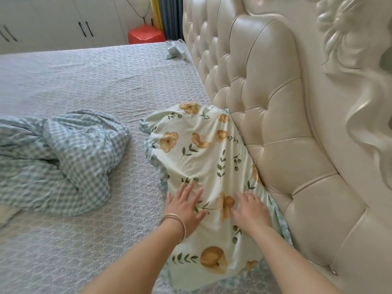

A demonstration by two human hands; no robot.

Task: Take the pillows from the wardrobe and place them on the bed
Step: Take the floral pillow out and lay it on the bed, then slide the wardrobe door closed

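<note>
Left hand: left hand [185,205], lower centre, flat with fingers spread on the pillow; bangle [177,222] on the wrist.
Right hand: right hand [250,211], just right of it, palm down, fingers loosely spread on the same pillow.
Pillow: pillow [203,158], floral, lying on the bed, its right edge touching the headboard.
Bed: bed [95,81], grey quilted cover, filling the left half.
Blanket: checked blanket [57,160], crumpled, mid left, apart from the pillow.
Headboard: headboard [275,102], cream, tufted, right side.
Room: wardrobe [53,24] upper left; red stool [146,35] top centre.

Cream floral pillow [203,158], blue gingham blanket [59,158], grey bedspread [95,81].
</note>
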